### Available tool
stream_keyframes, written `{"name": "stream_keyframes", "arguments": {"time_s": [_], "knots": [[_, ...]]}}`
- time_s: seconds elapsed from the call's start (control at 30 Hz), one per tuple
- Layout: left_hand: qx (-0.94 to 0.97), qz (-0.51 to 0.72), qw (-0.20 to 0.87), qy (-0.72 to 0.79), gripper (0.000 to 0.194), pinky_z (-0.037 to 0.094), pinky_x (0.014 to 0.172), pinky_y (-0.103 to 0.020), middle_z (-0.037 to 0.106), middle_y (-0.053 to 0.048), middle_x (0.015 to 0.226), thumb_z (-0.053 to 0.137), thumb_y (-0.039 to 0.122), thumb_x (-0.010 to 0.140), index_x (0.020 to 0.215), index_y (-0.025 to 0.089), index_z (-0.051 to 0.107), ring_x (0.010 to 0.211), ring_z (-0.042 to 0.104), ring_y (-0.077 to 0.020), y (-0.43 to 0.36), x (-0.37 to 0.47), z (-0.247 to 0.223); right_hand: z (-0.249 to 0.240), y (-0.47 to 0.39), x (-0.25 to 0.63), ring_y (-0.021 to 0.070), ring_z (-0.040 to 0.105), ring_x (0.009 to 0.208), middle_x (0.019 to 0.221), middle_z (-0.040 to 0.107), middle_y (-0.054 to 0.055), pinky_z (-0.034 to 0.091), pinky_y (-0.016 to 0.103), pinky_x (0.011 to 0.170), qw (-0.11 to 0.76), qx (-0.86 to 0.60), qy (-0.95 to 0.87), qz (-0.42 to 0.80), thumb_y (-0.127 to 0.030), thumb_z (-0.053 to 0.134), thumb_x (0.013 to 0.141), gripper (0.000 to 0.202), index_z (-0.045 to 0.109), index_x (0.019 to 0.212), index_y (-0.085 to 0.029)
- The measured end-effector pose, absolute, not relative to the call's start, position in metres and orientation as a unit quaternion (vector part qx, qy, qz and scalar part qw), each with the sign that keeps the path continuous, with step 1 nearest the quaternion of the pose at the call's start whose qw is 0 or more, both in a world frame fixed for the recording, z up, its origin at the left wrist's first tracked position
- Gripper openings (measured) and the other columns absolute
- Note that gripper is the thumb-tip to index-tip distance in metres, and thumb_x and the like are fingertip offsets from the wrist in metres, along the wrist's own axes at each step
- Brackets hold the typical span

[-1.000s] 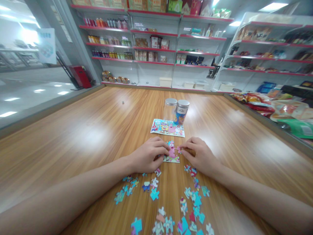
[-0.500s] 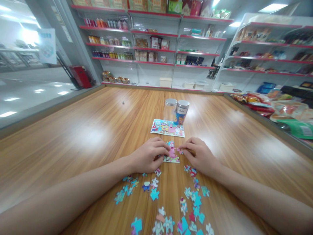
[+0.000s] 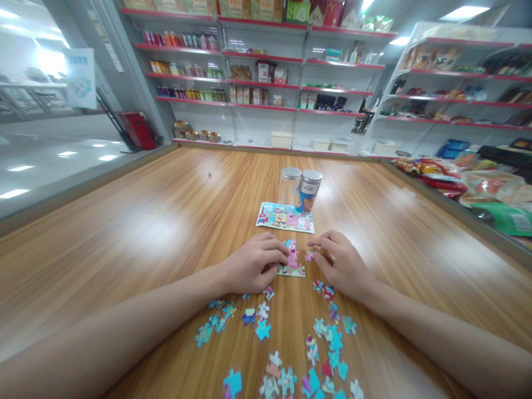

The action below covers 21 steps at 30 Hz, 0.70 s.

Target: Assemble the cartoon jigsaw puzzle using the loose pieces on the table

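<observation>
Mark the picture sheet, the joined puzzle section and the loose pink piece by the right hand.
Picture sheet [image 3: 285, 217], head view: middle of its printed face.
Joined puzzle section [image 3: 292, 259], head view: its printed pink figure.
Loose pink piece [image 3: 308, 256], head view: visible middle.

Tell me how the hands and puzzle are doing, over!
Left hand over part of the joined puzzle section. Right hand open beside the loose pink piece, contact unclear. Piece apart from section; other loose pieces lower in view, not between.
</observation>
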<state>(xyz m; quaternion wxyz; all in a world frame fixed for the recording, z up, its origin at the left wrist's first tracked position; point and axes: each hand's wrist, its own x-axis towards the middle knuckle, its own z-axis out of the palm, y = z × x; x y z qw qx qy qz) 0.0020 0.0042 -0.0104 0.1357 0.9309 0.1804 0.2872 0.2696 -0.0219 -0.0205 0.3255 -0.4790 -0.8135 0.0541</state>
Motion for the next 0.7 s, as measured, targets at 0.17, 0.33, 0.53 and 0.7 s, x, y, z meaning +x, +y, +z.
{"name": "stream_keyframes", "arguments": {"time_s": [0.17,0.33,0.53,0.7], "knots": [[0.933,0.279,0.139,0.180,0.037,0.052,0.096,-0.043,0.072,-0.009,0.114,0.053,0.005,0.085,0.112,0.019,0.073,0.104,0.062,-0.0236,0.0047,0.0022,-0.0115,-0.0207,-0.0224,0.2685,0.0244,0.062,0.089,0.090,0.062,0.007,0.051,0.041,0.083,0.310,-0.506,-0.804,0.038,-0.034,0.074,0.086,0.013,0.073,0.092,-0.023],[0.933,0.280,0.140,0.178,0.036,0.051,0.097,-0.043,0.071,-0.009,0.113,0.053,0.004,0.084,0.110,0.019,0.073,0.103,0.062,-0.0233,0.0032,0.0027,-0.0105,-0.0217,-0.0221,0.2683,0.0244,0.062,0.092,0.094,0.063,0.007,0.051,0.041,0.085,0.302,-0.505,-0.808,0.039,-0.031,0.071,0.088,0.017,0.074,0.103,-0.023],[0.931,0.283,0.127,0.191,0.036,0.051,0.099,-0.042,0.065,-0.011,0.121,0.054,0.006,0.085,0.113,0.019,0.072,0.110,0.059,-0.0240,0.0035,0.0003,-0.0116,-0.0233,-0.0198,0.2713,0.0249,0.062,0.089,0.090,0.063,0.007,0.050,0.042,0.084,0.305,-0.519,-0.798,0.022,-0.036,0.074,0.087,0.015,0.076,0.095,-0.024],[0.935,0.271,0.118,0.198,0.034,0.051,0.098,-0.043,0.066,-0.011,0.118,0.055,0.009,0.087,0.114,0.020,0.072,0.110,0.058,-0.0253,0.0032,0.0004,-0.0113,-0.0236,-0.0195,0.2709,0.0238,0.062,0.090,0.091,0.063,0.006,0.051,0.040,0.083,0.311,-0.503,-0.805,0.046,-0.033,0.073,0.089,0.011,0.076,0.096,-0.025]]}}
